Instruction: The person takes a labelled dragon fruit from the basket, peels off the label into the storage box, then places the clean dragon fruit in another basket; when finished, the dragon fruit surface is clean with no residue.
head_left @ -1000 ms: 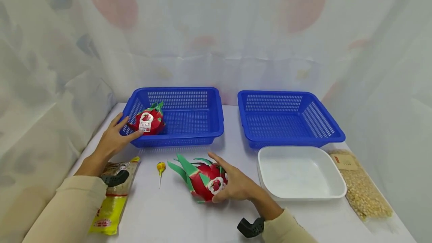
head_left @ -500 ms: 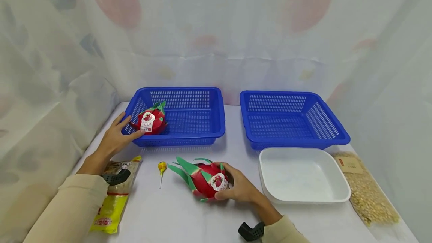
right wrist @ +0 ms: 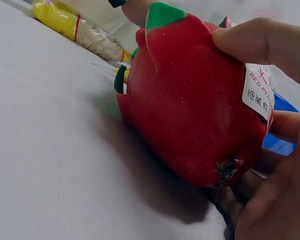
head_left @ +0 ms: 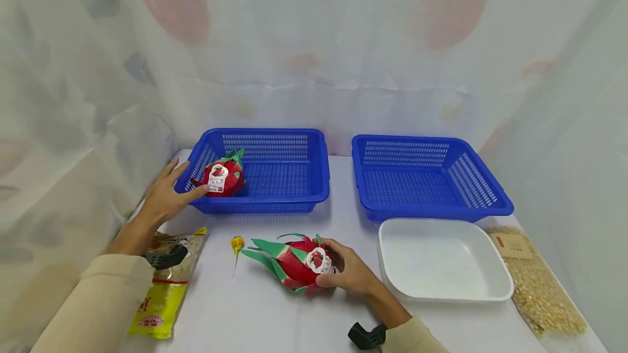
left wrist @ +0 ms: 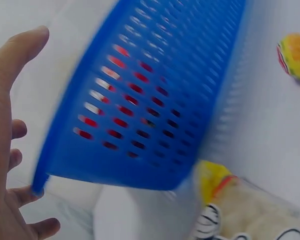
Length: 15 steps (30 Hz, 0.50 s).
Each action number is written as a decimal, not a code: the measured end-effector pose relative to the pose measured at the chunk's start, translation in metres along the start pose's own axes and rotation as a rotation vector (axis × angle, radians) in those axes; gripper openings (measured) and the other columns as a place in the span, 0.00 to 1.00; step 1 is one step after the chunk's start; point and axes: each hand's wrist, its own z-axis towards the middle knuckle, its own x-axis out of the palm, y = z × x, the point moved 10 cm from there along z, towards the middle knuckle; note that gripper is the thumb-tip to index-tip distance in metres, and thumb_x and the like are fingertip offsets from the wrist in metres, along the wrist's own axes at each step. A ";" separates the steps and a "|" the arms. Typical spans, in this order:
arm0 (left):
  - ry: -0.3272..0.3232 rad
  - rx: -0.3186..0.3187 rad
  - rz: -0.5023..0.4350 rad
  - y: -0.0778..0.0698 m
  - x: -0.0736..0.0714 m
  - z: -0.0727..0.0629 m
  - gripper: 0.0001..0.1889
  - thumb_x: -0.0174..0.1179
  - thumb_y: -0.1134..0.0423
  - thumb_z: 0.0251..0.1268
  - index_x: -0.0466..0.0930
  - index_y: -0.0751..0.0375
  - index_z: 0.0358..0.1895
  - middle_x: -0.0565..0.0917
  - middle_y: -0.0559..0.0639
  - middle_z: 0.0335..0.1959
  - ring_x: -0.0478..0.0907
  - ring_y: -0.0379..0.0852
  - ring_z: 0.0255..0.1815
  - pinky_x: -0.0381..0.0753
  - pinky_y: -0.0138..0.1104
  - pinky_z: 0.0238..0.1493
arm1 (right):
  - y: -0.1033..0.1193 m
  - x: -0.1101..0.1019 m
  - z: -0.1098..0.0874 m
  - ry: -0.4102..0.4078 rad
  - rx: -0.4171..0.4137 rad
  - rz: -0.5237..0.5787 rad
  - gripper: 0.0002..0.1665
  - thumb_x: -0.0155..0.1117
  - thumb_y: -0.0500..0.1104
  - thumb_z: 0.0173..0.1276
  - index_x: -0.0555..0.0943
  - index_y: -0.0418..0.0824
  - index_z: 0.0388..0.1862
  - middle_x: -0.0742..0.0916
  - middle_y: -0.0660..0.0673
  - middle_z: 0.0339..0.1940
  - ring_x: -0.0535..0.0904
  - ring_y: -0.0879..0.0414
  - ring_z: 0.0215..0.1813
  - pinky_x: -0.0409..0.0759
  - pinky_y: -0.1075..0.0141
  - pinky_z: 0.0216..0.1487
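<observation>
In the head view my right hand (head_left: 349,270) grips a dragon fruit (head_left: 294,266) low over the table, its green leaf tips pointing left. Up close in the right wrist view, thumb and fingers curve round the red skin (right wrist: 184,100), beside a white label (right wrist: 258,90). My left hand (head_left: 169,192) is spread at the left end of a blue basket (head_left: 275,199), fingers apart and holding nothing. A second dragon fruit (head_left: 233,181), also labelled, sits inside that basket near the hand. From the left wrist, its red shows through the slots of the basket wall (left wrist: 105,160).
To the right stands another blue basket (head_left: 417,214), with a white tray (head_left: 444,287) in front of it. A bag of grains (head_left: 539,293) lies along the right edge. A lollipop (head_left: 237,244) and a yellow-ended bag (head_left: 159,304) lie at the left.
The right hand's fingers have closed round the dragon fruit on the table, whose leaves now point more level to the left. My left hand stays by the basket. The head view has shifted slightly.
</observation>
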 end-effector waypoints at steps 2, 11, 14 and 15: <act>-0.018 0.021 -0.013 -0.008 -0.009 -0.003 0.50 0.59 0.37 0.59 0.48 0.60 0.77 0.40 0.63 0.77 0.39 0.73 0.72 0.50 0.74 0.55 | -0.001 0.000 0.000 0.000 0.013 -0.004 0.44 0.70 0.47 0.58 0.64 0.34 0.70 0.76 0.41 0.59 0.73 0.47 0.57 0.75 0.61 0.57; -0.136 0.151 -0.046 -0.052 -0.043 -0.031 0.47 0.64 0.45 0.58 0.51 0.55 0.77 0.44 0.57 0.78 0.41 0.68 0.74 0.49 0.73 0.56 | -0.004 0.000 0.000 0.017 0.016 0.024 0.42 0.69 0.44 0.58 0.65 0.34 0.70 0.75 0.41 0.61 0.71 0.48 0.60 0.72 0.62 0.60; -0.174 0.205 -0.086 -0.070 -0.053 -0.045 0.47 0.67 0.49 0.55 0.53 0.53 0.77 0.46 0.54 0.78 0.42 0.64 0.75 0.49 0.73 0.56 | -0.004 0.000 0.000 0.022 0.009 0.019 0.42 0.69 0.44 0.59 0.65 0.34 0.70 0.75 0.41 0.62 0.71 0.48 0.61 0.72 0.63 0.60; -0.183 0.225 -0.100 -0.076 -0.055 -0.050 0.47 0.69 0.50 0.54 0.54 0.53 0.76 0.47 0.54 0.78 0.43 0.64 0.75 0.49 0.73 0.57 | -0.003 0.000 0.000 0.024 0.006 0.016 0.42 0.69 0.44 0.59 0.65 0.34 0.70 0.75 0.41 0.62 0.72 0.48 0.60 0.72 0.63 0.60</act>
